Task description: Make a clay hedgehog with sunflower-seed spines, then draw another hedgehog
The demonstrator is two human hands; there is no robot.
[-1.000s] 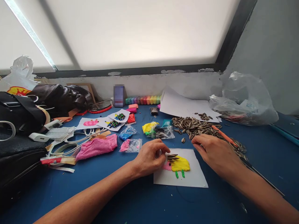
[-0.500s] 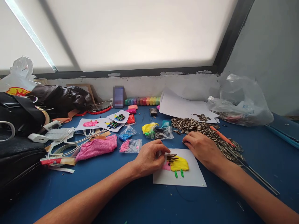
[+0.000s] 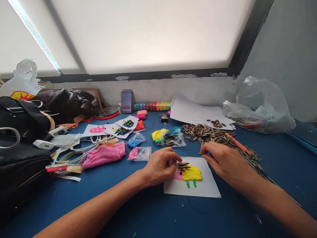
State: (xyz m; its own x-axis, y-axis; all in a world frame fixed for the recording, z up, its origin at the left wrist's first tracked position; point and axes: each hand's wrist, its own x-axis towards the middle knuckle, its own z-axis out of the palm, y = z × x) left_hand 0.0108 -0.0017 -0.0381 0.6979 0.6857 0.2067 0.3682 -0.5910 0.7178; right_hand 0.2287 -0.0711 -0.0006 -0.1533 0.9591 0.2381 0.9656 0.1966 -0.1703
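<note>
On the near middle of the blue tabletop (image 3: 148, 211), a white paper sheet (image 3: 205, 188) is lying flat, carrying a clay animal: yellow clay body (image 3: 194, 173), pink clay head (image 3: 176, 176) with a black dot, two green clay legs (image 3: 194, 183) sitting below. Several striped seeds (image 3: 183, 166) are lying at the body's upper left, pointing rightward. Left hand (image 3: 159, 167) is resting over the sheet's left side, fingers curling, fingertips sitting just beside those seeds; cannot tell if it is gripping anything. Right hand (image 3: 224, 160) is pinching one sunflower seed (image 3: 199, 153) between thumb and fingers, near the sheet's top right. Beyond that hand, a sunflower seed pile (image 3: 198, 132) is spreading, an orange bar-shaped object (image 3: 236, 143) lying across it. Behind the sheet, bagged yellow clay (image 3: 158, 135) and a bag of black clay (image 3: 173, 141) are lying together; leftward, bagged blue clay (image 3: 134, 141) and bagged pink clay (image 3: 133, 153) are sitting near a pink cloth (image 3: 105, 155). Further back, three decorated cards are overlapping, the pink one (image 3: 86, 131) lying leftmost. Along the wall, a phone (image 3: 127, 101) is standing beside a row of coloured clay packs (image 3: 153, 106). A clear plastic bag (image 3: 262, 109) is slumping far right.
</note>
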